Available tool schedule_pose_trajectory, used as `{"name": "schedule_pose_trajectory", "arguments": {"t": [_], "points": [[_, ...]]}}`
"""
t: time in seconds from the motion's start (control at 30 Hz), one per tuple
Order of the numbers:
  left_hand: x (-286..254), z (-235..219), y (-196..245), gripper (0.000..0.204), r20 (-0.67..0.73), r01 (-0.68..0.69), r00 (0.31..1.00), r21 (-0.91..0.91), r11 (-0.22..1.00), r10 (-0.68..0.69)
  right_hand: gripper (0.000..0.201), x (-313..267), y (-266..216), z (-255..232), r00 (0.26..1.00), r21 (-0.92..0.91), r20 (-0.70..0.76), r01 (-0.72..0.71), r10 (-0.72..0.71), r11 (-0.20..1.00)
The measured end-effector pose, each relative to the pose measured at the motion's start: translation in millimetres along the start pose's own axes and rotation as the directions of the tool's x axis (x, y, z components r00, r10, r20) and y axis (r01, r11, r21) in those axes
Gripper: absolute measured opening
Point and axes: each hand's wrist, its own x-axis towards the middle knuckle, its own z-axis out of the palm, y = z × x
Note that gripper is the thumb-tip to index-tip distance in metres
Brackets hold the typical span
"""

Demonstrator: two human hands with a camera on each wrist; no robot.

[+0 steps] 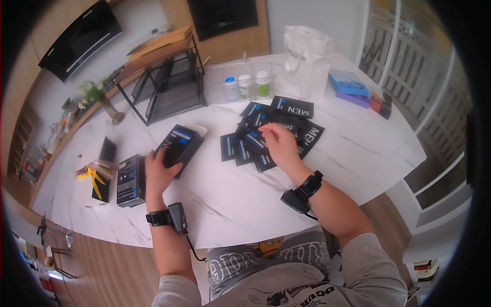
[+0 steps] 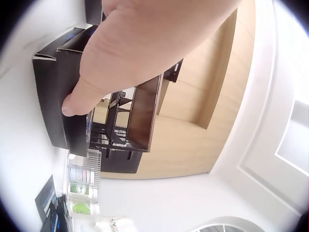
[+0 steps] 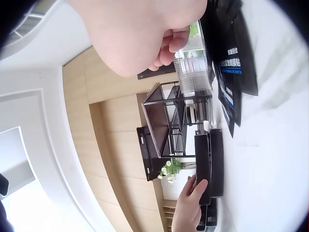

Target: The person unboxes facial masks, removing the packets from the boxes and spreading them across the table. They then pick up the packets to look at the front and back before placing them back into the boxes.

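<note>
My left hand [image 1: 160,173] holds a black box [image 1: 176,142] with blue and white print, thumb on one side and fingers on the other. In the right wrist view this box overlaps a second black box [image 3: 217,162] below it. A pale flap [image 1: 198,131] stands out at the far end. Over a spread pile of flat black packets [image 1: 249,148] hovers my right hand [image 1: 282,148], fingers loosely curled. The right wrist view shows nothing between its fingertips [image 3: 166,57], with the packets [image 3: 231,63] beside them.
Left of the left hand stands another black box [image 1: 131,180], beside a ribbon-tied black and white item [image 1: 97,179]. Toward the back are a black mesh rack [image 1: 169,84], a clear bin [image 1: 215,89] with bottles, a white bag [image 1: 306,66] and a blue box [image 1: 348,83].
</note>
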Motion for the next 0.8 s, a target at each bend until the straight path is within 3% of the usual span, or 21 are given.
{"name": "schedule_pose_trajectory", "arguments": {"t": [0.13,0.27,0.3,0.33,0.37,0.4,0.43,0.5,0.53,0.63,0.67,0.77,0.8], "points": [[1,1,7,0.05,-0.246,-0.132,0.96,0.018,0.991,0.132,0.013,6,9,-4,0.998,-0.05,-0.054,0.029,-0.031,0.998],[-1,1,62,0.015,-0.468,-0.366,0.856,-0.251,0.896,0.219,0.017,6,4,-8,0.993,-0.225,0.0,0.116,-0.119,0.967],[-6,11,72,0.011,-0.441,-0.439,0.852,-0.31,0.843,0.282,0.024,5,4,-8,0.983,-0.329,0.053,0.183,-0.175,0.926],[-11,24,77,0.007,-0.326,-0.431,0.893,-0.424,0.797,0.31,0.03,3,5,-8,0.968,-0.426,0.115,0.252,-0.225,0.869],[-17,28,89,0.005,-0.255,-0.453,0.891,-0.447,0.771,0.376,0.038,1,5,-8,0.946,-0.513,0.185,0.324,-0.266,0.795],[-21,33,96,0.005,-0.16,-0.436,0.896,-0.496,0.751,0.415,0.068,-1,3,-9,0.936,-0.607,0.293,0.339,-0.194,0.719],[-24,36,99,0.006,-0.065,-0.411,0.89,-0.544,0.732,0.452,0.073,-3,1,-9,0.942,-0.683,0.302,0.322,-0.148,0.655],[-24,39,98,0.008,-0.029,-0.362,0.907,-0.564,0.742,0.42,0.084,-8,-1,-5,0.95,-0.813,0.308,0.293,-0.055,0.503],[-24,40,97,0.009,-0.007,-0.333,0.916,-0.575,0.748,0.402,0.089,-4,1,-6,0.949,-0.837,0.308,0.24,0.061,0.492],[-21,40,90,0.01,-0.026,-0.324,0.926,-0.563,0.76,0.375,0.083,0,12,-9,0.917,-0.828,0.356,0.22,0.18,0.517],[-22,39,90,0.012,-0.055,-0.325,0.932,-0.566,0.758,0.359,0.069,-1,9,-11,0.919,-0.803,0.38,0.274,0.1,0.529],[-20,42,88,0.012,-0.025,-0.309,0.928,-0.612,0.728,0.372,0.053,5,-5,-11,0.905,-0.775,0.405,0.265,0.129,0.573],[-21,46,88,0.013,-0.011,-0.295,0.929,-0.624,0.724,0.369,0.043,2,-6,-9,0.925,-0.772,0.378,0.299,0.027,0.561]]}}
